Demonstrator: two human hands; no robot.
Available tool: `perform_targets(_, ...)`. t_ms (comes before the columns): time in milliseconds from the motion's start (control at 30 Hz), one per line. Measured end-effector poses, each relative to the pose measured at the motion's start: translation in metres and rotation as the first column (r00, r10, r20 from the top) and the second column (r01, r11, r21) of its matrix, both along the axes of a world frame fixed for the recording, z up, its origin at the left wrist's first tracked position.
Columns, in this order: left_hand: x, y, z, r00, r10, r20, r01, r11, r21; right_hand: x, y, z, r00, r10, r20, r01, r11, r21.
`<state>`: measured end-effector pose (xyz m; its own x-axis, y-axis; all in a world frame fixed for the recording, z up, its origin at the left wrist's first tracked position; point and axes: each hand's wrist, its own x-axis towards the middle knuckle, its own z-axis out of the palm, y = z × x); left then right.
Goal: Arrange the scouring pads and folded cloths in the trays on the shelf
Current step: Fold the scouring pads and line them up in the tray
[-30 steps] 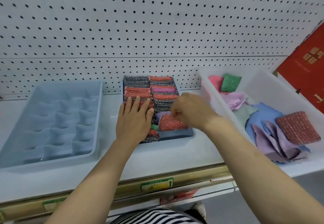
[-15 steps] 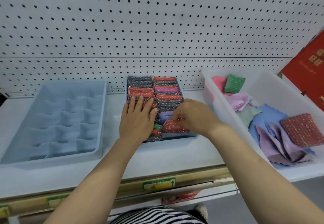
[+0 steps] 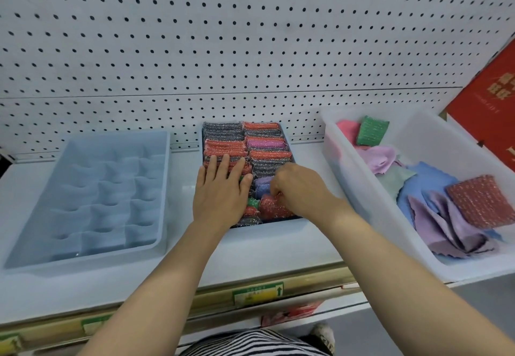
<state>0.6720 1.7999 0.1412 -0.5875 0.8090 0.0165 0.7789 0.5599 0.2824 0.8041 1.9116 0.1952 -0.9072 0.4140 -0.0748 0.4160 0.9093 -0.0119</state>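
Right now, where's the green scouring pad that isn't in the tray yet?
In the head view, the green scouring pad stands at the far end of the white bin on the right, beside a pink cloth.

Left hand lies flat, palm down, fingers spread, pressing on the left row of scouring pads in the dark middle tray. Right hand is curled, fingertips pinching a red glittery pad at the near end of the right row; a purple pad sits just behind it. Pads stand on edge in two rows: grey, orange, pink. Light blue divided tray sits left on the shelf, compartments bare. White bin on the right holds loose cloths in pink, blue, purple, plus a green pad and a dark red pad. Pegboard behind, red box far right.
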Motion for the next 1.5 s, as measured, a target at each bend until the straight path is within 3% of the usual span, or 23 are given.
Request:
perform_targets(100,0.000,-0.001,0.000,1.000,0.000,-0.002,0.000,1.000,0.000,0.003,0.005,-0.001,1.000,0.022,-0.007,-0.023,0.995,-0.096)
perform_targets(200,0.001,0.000,0.000,1.000,0.002,-0.002,-0.002,1.000,-0.006,0.011,0.013,0.001,0.990,-0.102,-0.099,0.058,0.925,-0.374)
perform_targets(233,0.001,0.000,0.000,1.000,0.003,-0.005,-0.003,1.000,-0.010,0.011,0.011,0.000,0.985,-0.127,-0.120,0.069,0.915,-0.399)
perform_targets(367,0.000,0.000,0.002,1.000,-0.007,-0.002,0.007,0.999,-0.033,0.005,0.002,-0.008,0.987,-0.102,-0.126,0.066,0.964,-0.259)
perform_targets(533,0.011,0.018,0.021,0.996,0.065,0.064,-0.060,0.996,-0.070,0.027,0.017,0.020,0.936,-0.230,-0.267,0.070,0.863,-0.500)
perform_targets(700,0.060,0.075,0.055,0.981,-0.080,0.175,0.062,0.992,0.106,0.095,0.068,0.065,0.772,-0.449,-0.449,0.192,0.839,-0.509)
perform_targets(833,0.115,0.126,0.070,0.921,-0.265,0.285,0.185,0.943,0.278,0.189,0.145,0.065,0.703,-0.612,-0.363,0.534,0.790,-0.299)
perform_targets(967,0.166,0.172,0.074,0.872,-0.389,0.297,0.266,0.886,0.379,0.270,0.191,0.038,0.658,-0.751,-0.051,0.753,0.658,0.022)
perform_targets(1100,0.207,0.210,0.078,0.778,-0.396,0.488,0.265,0.911,0.317,0.291,0.208,0.026,0.737,-0.675,-0.044,0.669,0.718,0.193)
perform_targets(1300,0.233,0.237,0.078,0.768,-0.324,0.552,0.262,0.946,0.190,0.274,0.225,0.029,0.730,-0.581,0.360,0.455,0.806,0.378)
perform_targets(1367,0.230,0.241,0.073,0.776,-0.249,0.580,0.220,0.968,0.120,0.274,0.233,0.029,0.747,-0.530,0.401,0.447,0.847,0.287)
perform_targets(1400,0.228,0.242,0.070,0.774,-0.231,0.590,0.201,0.973,0.118,0.274,0.239,0.034,0.779,-0.525,0.343,0.496,0.850,0.175)
perform_targets(1500,0.224,0.246,0.065,0.723,-0.220,0.656,0.114,0.973,0.200,0.272,0.262,0.066,0.833,-0.554,-0.018,0.528,0.802,-0.279)
